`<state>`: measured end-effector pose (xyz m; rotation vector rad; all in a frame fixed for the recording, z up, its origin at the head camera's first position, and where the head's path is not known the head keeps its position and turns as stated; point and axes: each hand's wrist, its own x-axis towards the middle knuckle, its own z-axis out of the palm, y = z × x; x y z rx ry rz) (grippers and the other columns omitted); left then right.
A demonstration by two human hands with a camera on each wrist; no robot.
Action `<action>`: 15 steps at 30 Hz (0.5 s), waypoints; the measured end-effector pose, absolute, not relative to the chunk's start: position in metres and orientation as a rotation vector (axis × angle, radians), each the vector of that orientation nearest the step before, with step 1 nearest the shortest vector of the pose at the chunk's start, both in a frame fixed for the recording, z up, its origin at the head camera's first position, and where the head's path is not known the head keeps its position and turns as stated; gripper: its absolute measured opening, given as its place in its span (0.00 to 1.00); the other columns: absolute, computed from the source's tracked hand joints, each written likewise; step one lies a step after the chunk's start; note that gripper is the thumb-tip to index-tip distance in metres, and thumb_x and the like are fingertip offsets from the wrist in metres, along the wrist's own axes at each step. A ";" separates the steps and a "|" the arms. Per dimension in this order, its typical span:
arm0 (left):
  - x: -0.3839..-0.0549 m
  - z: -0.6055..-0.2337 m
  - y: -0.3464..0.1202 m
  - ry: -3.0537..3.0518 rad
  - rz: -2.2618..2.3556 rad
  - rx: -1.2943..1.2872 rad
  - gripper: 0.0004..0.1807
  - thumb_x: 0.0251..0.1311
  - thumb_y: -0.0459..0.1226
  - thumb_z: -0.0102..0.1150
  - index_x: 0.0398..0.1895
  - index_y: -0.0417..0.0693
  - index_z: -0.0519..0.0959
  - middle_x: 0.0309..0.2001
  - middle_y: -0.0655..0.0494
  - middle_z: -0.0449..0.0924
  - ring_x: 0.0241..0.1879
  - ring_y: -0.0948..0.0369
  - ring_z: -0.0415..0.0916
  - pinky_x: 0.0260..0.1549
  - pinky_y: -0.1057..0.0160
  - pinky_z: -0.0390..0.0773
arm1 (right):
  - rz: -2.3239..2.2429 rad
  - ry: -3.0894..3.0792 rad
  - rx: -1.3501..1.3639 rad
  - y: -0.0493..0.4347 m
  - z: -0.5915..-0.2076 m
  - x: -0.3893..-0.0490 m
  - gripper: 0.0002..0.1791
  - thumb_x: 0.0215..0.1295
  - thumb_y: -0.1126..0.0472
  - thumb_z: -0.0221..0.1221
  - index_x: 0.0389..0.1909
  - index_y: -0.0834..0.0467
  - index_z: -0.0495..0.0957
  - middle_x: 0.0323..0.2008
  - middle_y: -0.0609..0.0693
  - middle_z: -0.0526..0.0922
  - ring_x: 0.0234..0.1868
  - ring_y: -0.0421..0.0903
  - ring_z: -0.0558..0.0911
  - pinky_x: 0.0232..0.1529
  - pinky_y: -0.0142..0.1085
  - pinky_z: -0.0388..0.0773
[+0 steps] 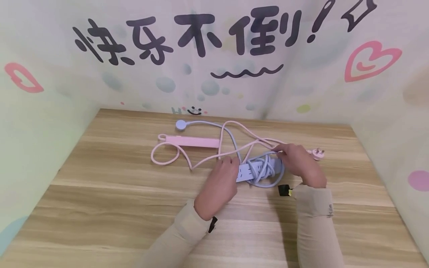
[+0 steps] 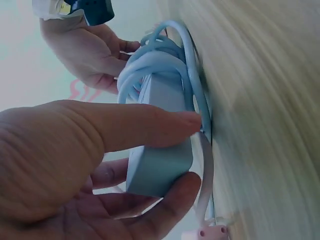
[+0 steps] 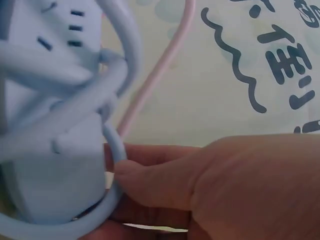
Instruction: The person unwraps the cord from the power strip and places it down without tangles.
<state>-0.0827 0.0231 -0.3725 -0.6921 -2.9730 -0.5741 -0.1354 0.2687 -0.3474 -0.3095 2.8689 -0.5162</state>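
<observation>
A blue power strip point(image 1: 245, 172) lies tilted in the middle of the table, its own blue cord point(image 1: 266, 169) looped several times around its right part. My left hand point(image 1: 222, 182) grips the strip's left end, the thumb along one side and the fingers curled under the other in the left wrist view. At the other end my right hand point(image 1: 298, 160) pinches a loop of the blue cord between thumb and fingers, as the right wrist view shows. From the bundle the cord runs back to a round blue plug point(image 1: 181, 125).
Behind lies a pink power strip point(image 1: 194, 142) with a loose pink cord point(image 1: 165, 163) that passes behind the blue bundle. Its pink plug point(image 1: 317, 153) rests right of my right hand. Printed cloth walls point(image 1: 140, 85) stand around the wooden table point(image 1: 110, 208).
</observation>
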 end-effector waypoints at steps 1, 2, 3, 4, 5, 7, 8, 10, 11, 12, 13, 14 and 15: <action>-0.083 -0.371 0.022 -2.995 -0.620 -0.689 0.16 0.54 0.25 0.64 0.46 0.41 0.78 0.39 0.49 0.79 0.36 0.54 0.76 0.38 0.61 0.79 | -0.519 2.861 -0.315 0.270 -0.347 -0.135 0.17 0.74 0.64 0.50 0.56 0.63 0.82 0.52 0.67 0.85 0.45 0.58 0.82 0.47 0.53 0.79; -0.084 -0.369 0.021 -3.015 -0.693 -0.685 0.16 0.53 0.25 0.65 0.46 0.43 0.79 0.38 0.51 0.79 0.36 0.56 0.75 0.37 0.62 0.79 | -0.527 2.852 -0.319 0.271 -0.347 -0.134 0.17 0.74 0.64 0.51 0.55 0.63 0.83 0.51 0.65 0.86 0.45 0.58 0.82 0.47 0.53 0.79; -0.086 -0.365 0.019 -3.038 -0.766 -0.678 0.15 0.53 0.26 0.65 0.45 0.44 0.79 0.37 0.52 0.80 0.36 0.56 0.75 0.36 0.62 0.78 | -0.533 2.844 -0.328 0.273 -0.347 -0.134 0.16 0.73 0.64 0.52 0.54 0.63 0.83 0.49 0.64 0.87 0.45 0.57 0.83 0.47 0.52 0.79; -0.087 -0.362 0.016 -3.055 -0.850 -0.672 0.14 0.53 0.27 0.65 0.43 0.46 0.80 0.36 0.54 0.80 0.34 0.57 0.74 0.35 0.63 0.78 | -0.540 2.832 -0.337 0.273 -0.346 -0.133 0.16 0.72 0.64 0.53 0.53 0.63 0.84 0.49 0.63 0.87 0.45 0.56 0.83 0.48 0.52 0.79; -0.089 -0.359 0.013 -3.063 -0.924 -0.667 0.12 0.53 0.28 0.66 0.41 0.48 0.81 0.35 0.54 0.80 0.33 0.58 0.74 0.33 0.63 0.77 | -0.547 2.822 -0.356 0.274 -0.345 -0.133 0.15 0.72 0.64 0.53 0.52 0.63 0.84 0.48 0.62 0.87 0.45 0.55 0.84 0.48 0.51 0.80; -0.093 -0.351 0.007 -3.066 -1.078 -0.628 0.10 0.54 0.32 0.68 0.40 0.51 0.82 0.35 0.56 0.82 0.33 0.59 0.75 0.33 0.63 0.77 | -0.568 2.798 -0.394 0.275 -0.343 -0.132 0.15 0.72 0.63 0.53 0.52 0.63 0.84 0.47 0.60 0.88 0.44 0.52 0.83 0.48 0.49 0.80; -0.094 -0.348 0.003 -3.054 -1.135 -0.610 0.10 0.54 0.34 0.69 0.41 0.51 0.83 0.36 0.57 0.84 0.34 0.59 0.76 0.34 0.62 0.77 | -0.577 2.792 -0.415 0.275 -0.342 -0.132 0.15 0.73 0.63 0.53 0.52 0.63 0.84 0.47 0.59 0.88 0.44 0.51 0.83 0.48 0.48 0.80; -0.097 -0.341 -0.005 -3.029 -1.210 -0.569 0.15 0.54 0.38 0.72 0.46 0.51 0.84 0.39 0.56 0.86 0.37 0.59 0.78 0.39 0.61 0.78 | -0.616 2.789 -0.442 0.275 -0.338 -0.131 0.15 0.74 0.62 0.53 0.53 0.62 0.84 0.46 0.57 0.88 0.43 0.49 0.83 0.48 0.46 0.79; -0.098 -0.338 -0.009 -3.008 -1.248 -0.546 0.19 0.54 0.40 0.74 0.49 0.51 0.83 0.41 0.56 0.86 0.39 0.59 0.78 0.41 0.60 0.79 | -0.642 2.794 -0.450 0.275 -0.336 -0.130 0.16 0.75 0.61 0.53 0.53 0.62 0.84 0.45 0.56 0.88 0.43 0.49 0.82 0.48 0.45 0.79; -0.099 -0.336 -0.013 -2.984 -1.298 -0.526 0.23 0.52 0.41 0.76 0.53 0.50 0.83 0.43 0.56 0.86 0.40 0.59 0.78 0.43 0.60 0.78 | -0.675 2.799 -0.448 0.275 -0.333 -0.129 0.16 0.75 0.61 0.53 0.54 0.61 0.84 0.45 0.55 0.88 0.42 0.48 0.81 0.48 0.44 0.78; -0.101 -0.334 -0.017 -2.952 -1.337 -0.520 0.25 0.52 0.42 0.76 0.55 0.49 0.82 0.44 0.56 0.86 0.41 0.60 0.79 0.43 0.60 0.78 | -0.710 2.808 -0.437 0.275 -0.330 -0.127 0.16 0.76 0.60 0.53 0.54 0.60 0.84 0.44 0.54 0.88 0.42 0.48 0.81 0.47 0.43 0.78; -0.102 -0.333 -0.020 -2.923 -1.382 -0.522 0.25 0.53 0.42 0.76 0.55 0.48 0.82 0.43 0.55 0.86 0.41 0.60 0.79 0.42 0.61 0.78 | -0.752 2.819 -0.418 0.275 -0.327 -0.126 0.16 0.77 0.58 0.53 0.55 0.59 0.84 0.44 0.54 0.88 0.42 0.48 0.81 0.47 0.41 0.77; -0.104 -0.332 -0.024 -2.896 -1.419 -0.525 0.26 0.54 0.42 0.76 0.55 0.46 0.81 0.43 0.54 0.86 0.40 0.60 0.79 0.41 0.62 0.78 | -0.806 2.823 -0.395 0.275 -0.324 -0.124 0.17 0.78 0.56 0.53 0.56 0.58 0.84 0.44 0.53 0.88 0.42 0.47 0.80 0.47 0.39 0.77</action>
